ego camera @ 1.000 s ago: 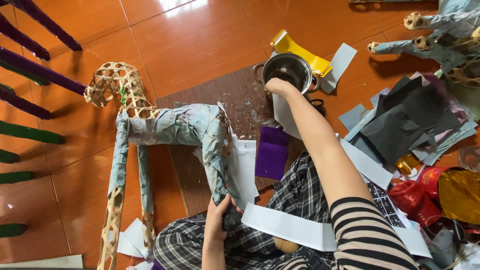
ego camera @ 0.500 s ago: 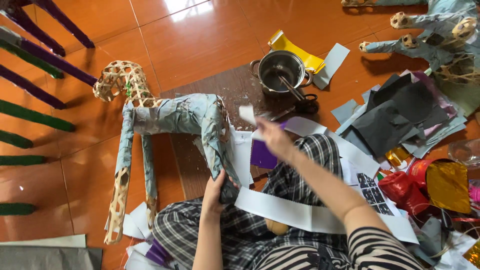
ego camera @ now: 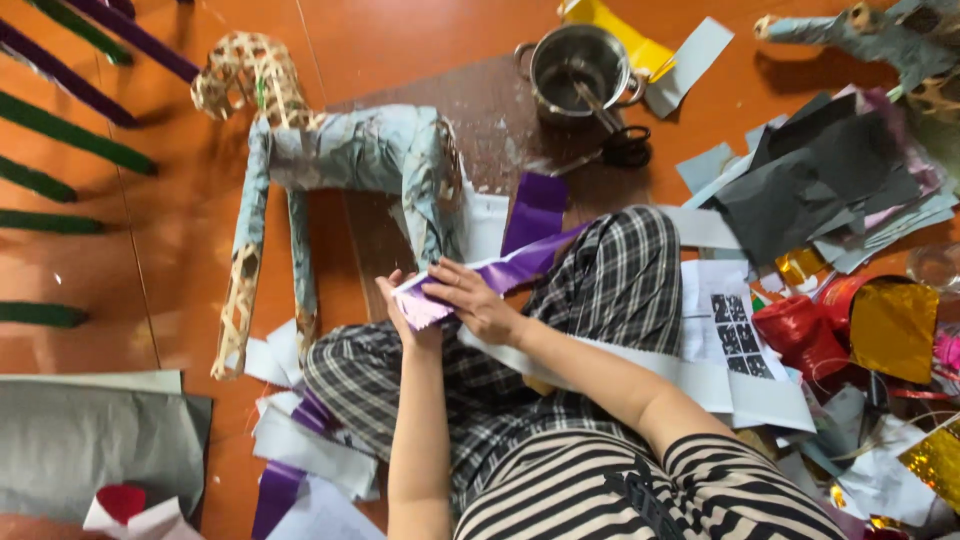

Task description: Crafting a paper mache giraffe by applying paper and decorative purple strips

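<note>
Both hands work one purple paper strip (ego camera: 500, 275) over the lap: left hand (ego camera: 405, 310) cradles its end, right hand (ego camera: 470, 298) presses on top. Beside them, the woven animal frame (ego camera: 330, 160) looks partly papered; head and lower legs remain bare.

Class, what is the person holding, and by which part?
A purple paper strip, held at its near end between the left hand and right hand.

Steel pot (ego camera: 583, 68) far centre on orange tile floor (ego camera: 400, 40), black-handled scissors (ego camera: 620, 150) just beside it. Yellow paper (ego camera: 615, 28) behind pot. Dark grey paper sheets (ego camera: 810, 180) far right. Red and gold foil (ego camera: 850, 325) right. Grey paper (ego camera: 90, 450) near left.
</note>
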